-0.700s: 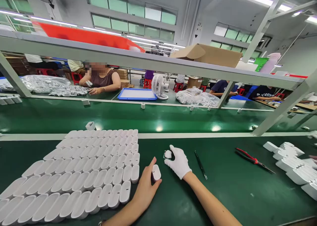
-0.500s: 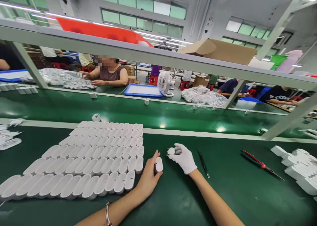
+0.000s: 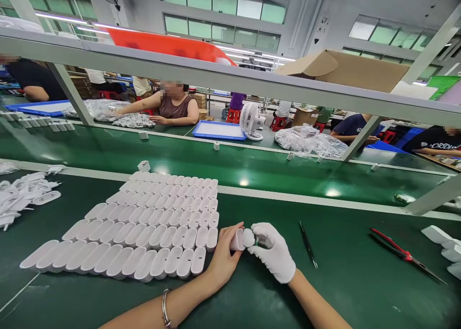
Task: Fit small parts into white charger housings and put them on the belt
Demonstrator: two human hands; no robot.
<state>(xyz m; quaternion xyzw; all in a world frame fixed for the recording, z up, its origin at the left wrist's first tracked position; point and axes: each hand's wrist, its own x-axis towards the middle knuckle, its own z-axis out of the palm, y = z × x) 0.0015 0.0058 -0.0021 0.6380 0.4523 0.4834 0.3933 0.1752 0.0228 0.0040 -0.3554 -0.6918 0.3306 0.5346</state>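
The person's left hand (image 3: 224,257), bare, holds a white case (image 3: 236,240) in a narrow grip, thumb on its near side and fingers on its far side. That hold seems chosen to keep the end towards the other hand uncovered. The right hand (image 3: 272,252), in a white glove, pinches a small part (image 3: 248,238), its pale rounded end poking past the fingertips towards the case and a trace of green showing beside them. The glove is perhaps there to keep bare skin off it. Part and case are right next to each other; whether they touch cannot be told.

Left of the bare fingers lie the rows of cases (image 3: 154,218), packed side by side, probably to save room and make counting easy. Further left is a loose pile of white pieces (image 3: 25,194). Just right of the gloved fingers lie tweezers (image 3: 308,245), then pliers (image 3: 406,257) with their handles nearer the glove, which would suit a quick grab.
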